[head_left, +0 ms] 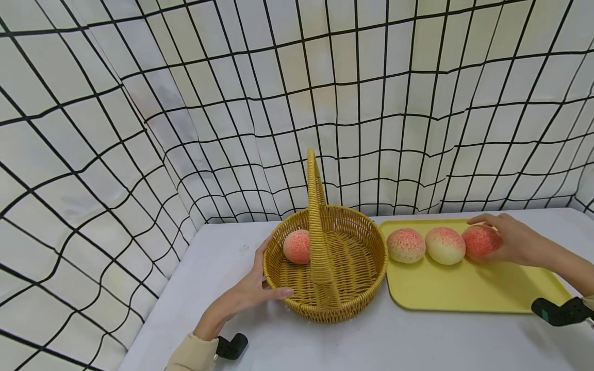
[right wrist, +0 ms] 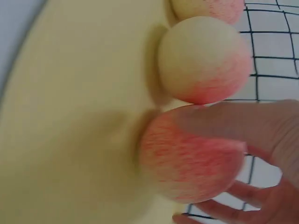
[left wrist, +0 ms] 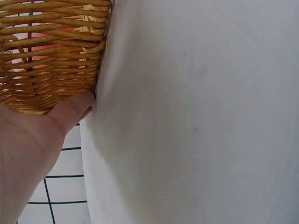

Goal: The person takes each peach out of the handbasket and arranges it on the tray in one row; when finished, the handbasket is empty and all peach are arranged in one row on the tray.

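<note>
The right hand [head_left: 516, 241] is gripping a speckled red, rounded peach [head_left: 479, 242] with thumb and fingers, just beside a cream-and-pink peach [head_left: 444, 248] at the far side of a yellow rectangular tray [head_left: 441, 290]. The gripped peach's long axis is staying unclear. The left hand [head_left: 252, 286], spread wide, is touching a round golden wicker basket [head_left: 353, 305]; its arched handle [head_left: 317, 226] is running front to back.
</note>
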A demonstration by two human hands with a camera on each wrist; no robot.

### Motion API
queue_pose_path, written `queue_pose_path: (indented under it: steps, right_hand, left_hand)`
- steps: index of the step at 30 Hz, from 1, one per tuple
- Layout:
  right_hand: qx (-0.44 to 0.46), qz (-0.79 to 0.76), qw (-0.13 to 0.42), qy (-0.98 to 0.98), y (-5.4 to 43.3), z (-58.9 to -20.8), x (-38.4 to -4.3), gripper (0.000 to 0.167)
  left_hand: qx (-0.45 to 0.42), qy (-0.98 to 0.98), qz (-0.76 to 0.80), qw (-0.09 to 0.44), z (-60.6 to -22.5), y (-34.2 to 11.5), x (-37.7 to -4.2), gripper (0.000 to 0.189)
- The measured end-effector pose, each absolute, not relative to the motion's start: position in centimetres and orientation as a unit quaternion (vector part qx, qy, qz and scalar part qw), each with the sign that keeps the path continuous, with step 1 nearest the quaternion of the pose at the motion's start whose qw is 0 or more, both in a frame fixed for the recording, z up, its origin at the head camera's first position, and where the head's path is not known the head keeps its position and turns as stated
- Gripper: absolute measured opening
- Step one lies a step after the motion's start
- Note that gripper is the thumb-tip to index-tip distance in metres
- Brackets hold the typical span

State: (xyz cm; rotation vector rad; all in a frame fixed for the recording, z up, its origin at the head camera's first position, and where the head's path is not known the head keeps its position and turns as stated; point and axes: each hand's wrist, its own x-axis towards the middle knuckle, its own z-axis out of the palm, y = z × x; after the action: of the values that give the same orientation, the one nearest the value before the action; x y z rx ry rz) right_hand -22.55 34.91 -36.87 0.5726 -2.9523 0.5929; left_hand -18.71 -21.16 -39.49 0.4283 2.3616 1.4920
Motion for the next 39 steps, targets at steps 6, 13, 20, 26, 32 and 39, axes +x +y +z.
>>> queue_pose_path:
  steps: [6,13,20,26,32,39]
  right_hand:
    - [0.194,0.193,0.018,-0.962,31.9,-33.3,-22.9,0.066]
    - [0.245,0.298,0.055,-0.921,23.6,-30.6,-22.9,0.046]
    - [0.327,0.375,0.039,-0.866,15.4,-29.9,-22.8,0.047]
    - [0.389,0.353,0.022,-0.851,10.2,-30.4,-23.6,0.052]
    - [0.409,0.36,-0.005,-0.839,6.8,-31.0,-24.8,0.052]
    - [0.439,0.363,-0.029,-0.821,5.0,-32.4,-26.9,0.055]
  left_hand:
    - [0.143,0.833,0.512,0.153,-39.5,-21.3,-18.8,0.128]
    - [0.151,0.826,0.521,0.152,-39.6,-21.4,-18.9,0.128]
    - [0.155,0.82,0.528,0.158,-39.7,-21.3,-18.8,0.129]
    - [0.146,0.82,0.529,0.161,-39.6,-21.3,-18.7,0.129]
    - [0.152,0.821,0.528,0.157,-39.7,-21.3,-18.6,0.129]
    - [0.156,0.818,0.531,0.159,-39.6,-21.4,-18.7,0.125]
